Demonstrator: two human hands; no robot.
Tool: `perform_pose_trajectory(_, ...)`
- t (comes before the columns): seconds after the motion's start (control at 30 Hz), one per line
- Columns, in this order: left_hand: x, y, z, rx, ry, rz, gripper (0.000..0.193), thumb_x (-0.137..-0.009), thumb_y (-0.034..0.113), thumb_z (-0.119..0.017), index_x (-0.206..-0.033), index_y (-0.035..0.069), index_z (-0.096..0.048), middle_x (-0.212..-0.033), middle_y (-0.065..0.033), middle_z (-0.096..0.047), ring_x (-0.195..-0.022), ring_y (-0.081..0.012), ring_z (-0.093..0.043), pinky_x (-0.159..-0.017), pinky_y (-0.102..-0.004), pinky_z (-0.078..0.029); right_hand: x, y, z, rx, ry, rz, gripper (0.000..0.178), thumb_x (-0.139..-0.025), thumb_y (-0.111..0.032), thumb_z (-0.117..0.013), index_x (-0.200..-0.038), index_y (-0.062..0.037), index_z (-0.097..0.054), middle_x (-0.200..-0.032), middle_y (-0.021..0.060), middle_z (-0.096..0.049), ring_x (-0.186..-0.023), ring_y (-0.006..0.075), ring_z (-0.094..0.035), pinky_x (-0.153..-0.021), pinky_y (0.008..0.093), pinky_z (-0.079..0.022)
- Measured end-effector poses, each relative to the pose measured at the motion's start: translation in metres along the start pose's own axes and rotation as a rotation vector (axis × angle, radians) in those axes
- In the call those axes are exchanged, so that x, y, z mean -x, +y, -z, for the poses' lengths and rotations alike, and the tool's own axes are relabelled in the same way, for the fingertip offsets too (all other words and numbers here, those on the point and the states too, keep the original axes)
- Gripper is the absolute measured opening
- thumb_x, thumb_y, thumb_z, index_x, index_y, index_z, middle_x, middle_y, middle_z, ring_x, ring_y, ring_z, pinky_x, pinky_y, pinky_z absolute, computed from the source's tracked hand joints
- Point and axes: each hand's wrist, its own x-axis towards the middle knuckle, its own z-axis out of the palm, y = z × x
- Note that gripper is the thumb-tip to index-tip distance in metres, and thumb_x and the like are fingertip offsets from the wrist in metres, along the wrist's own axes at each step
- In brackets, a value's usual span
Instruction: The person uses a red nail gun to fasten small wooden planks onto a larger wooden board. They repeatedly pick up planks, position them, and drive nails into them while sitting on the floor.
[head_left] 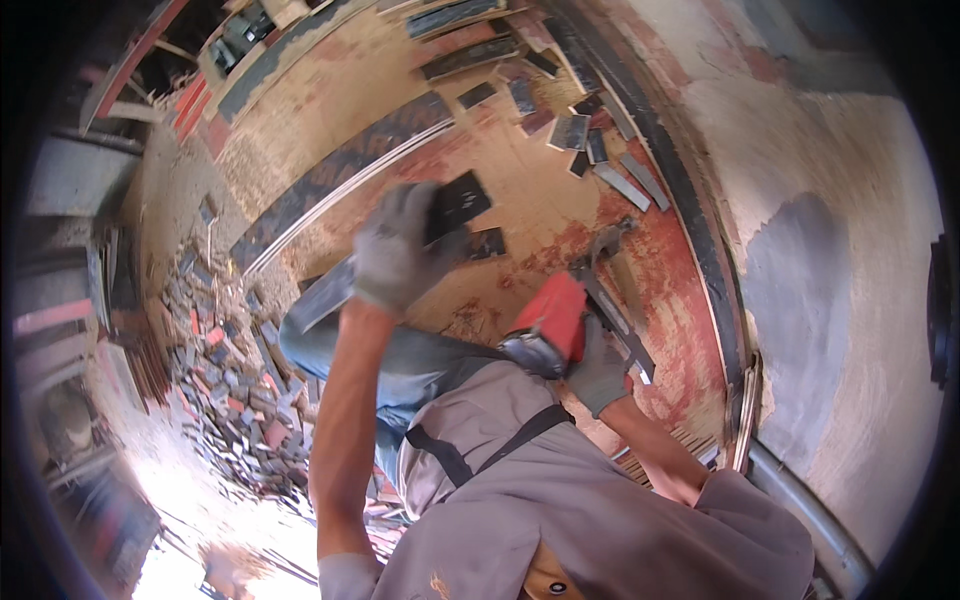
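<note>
My left hand point(392, 250), in a grey work glove and somewhat blurred, grips a small dark rectangular board piece point(462, 203) between thumb and fingers above the work surface. Another dark piece point(487, 244) lies just beyond its thumb. My right hand point(598, 372), also gloved, is closed around a red nail gun point(552, 318), held low at my right side with its long metal part angled away from me. Its grip is partly hidden by the glove. A hammer-like tool point(606, 240) lies beyond the nail gun. A grey board strip point(326, 298) is beside my left wrist.
Small dark board offcuts point(570, 132) lie scattered on the stained board surface point(400, 150) at the far right. A long pale-edged strip point(350, 195) crosses its left part. A heap of offcuts point(240, 385) covers the floor at left. A plastered wall point(830, 230) rises at right.
</note>
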Motion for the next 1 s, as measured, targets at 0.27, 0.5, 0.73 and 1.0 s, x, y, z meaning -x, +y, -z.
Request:
perform_pose_trajectory(0.27, 0.135, -0.066, 0.091, -0.444, -0.005, 0.342, 0.053, -0.086, 0.029, -0.083, -0.127, 0.005, -0.061, -0.112, -0.0191, -0.065, -0.103, -0.0435, -0.064, -0.087, -0.0532, -0.053, -0.055, -0.037, 0.078, -0.153, -0.063, 0.05, 0.032, -0.096, -0.036, -0.065, -0.106, -0.0054, -0.069, -0.099, 0.0212, -0.074, -0.095, 0.04, -0.072, -0.087, 0.0516, -0.056)
perform_pose_trajectory(0.5, 0.24, -0.133, 0.103, -0.768, 0.051, 0.636, 0.087, -0.082, 0.025, -0.086, -0.156, 0.004, -0.046, -0.153, -0.0225, -0.051, -0.143, -0.0417, -0.047, -0.115, -0.049, -0.046, -0.256, -0.034, 0.11, 0.322, 0.823, 0.365, 0.038, -0.094, -0.043, -0.069, -0.113, -0.0102, -0.066, -0.104, 0.0176, -0.072, -0.102, 0.0392, -0.068, -0.087, 0.051, -0.054)
perform_pose_trajectory(0.73, 0.118, -0.048, -0.014, -0.237, 0.024, 0.264, 0.09, -0.069, 0.025, -0.095, -0.149, 0.012, -0.056, -0.146, -0.0163, -0.058, -0.139, -0.0385, -0.051, -0.115, -0.0515, -0.042, -0.195, -0.04, 0.078, 0.09, 0.523, 0.508, 0.018, -0.088, -0.024, -0.074, -0.101, -0.0126, -0.07, -0.1, 0.0108, -0.073, -0.088, 0.0369, -0.068, -0.08, 0.0528, -0.053)
perform_pose_trajectory(1.0, 0.048, -0.003, -0.107, -0.09, -0.196, 0.03, 0.087, -0.07, 0.033, -0.091, -0.145, 0.011, -0.055, -0.139, -0.0131, -0.059, -0.13, -0.0378, -0.054, -0.108, -0.0522, -0.045, -0.148, -0.082, -0.008, 0.108, 0.365, 0.885, 0.023, -0.088, -0.015, -0.072, -0.11, -0.0117, -0.068, -0.126, 0.0092, -0.063, -0.116, 0.0331, -0.058, -0.1, 0.0509, -0.047)
